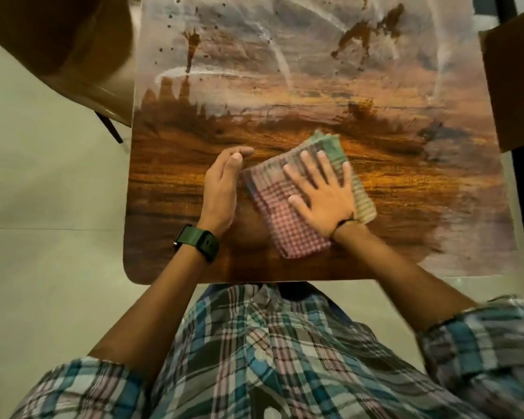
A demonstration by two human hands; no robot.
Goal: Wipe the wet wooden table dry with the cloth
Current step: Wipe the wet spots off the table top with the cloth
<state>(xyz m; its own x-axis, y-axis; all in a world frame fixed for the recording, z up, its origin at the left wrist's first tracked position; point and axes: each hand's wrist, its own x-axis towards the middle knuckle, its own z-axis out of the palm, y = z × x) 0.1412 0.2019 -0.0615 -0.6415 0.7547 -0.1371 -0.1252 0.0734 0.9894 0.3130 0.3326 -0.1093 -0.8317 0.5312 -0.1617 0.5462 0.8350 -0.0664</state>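
My plaid shirt (254, 352) leans over the wooden table (170, 182) while my right hand (324, 192), fingers spread flat, presses the checked cloth (273, 219) to soak up water, and my left hand (221, 189) rests open and empty on its edge beside it.

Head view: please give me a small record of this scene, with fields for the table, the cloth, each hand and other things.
table: wooden table, dark wet patches and droplets, pale streaks on far part
cloth: checked cloth, folded, flat on table
right hand: right hand pressed flat on cloth, fingers spread
left hand: left hand open, on edge beside cloth
other: watch on left wrist; chair at far left
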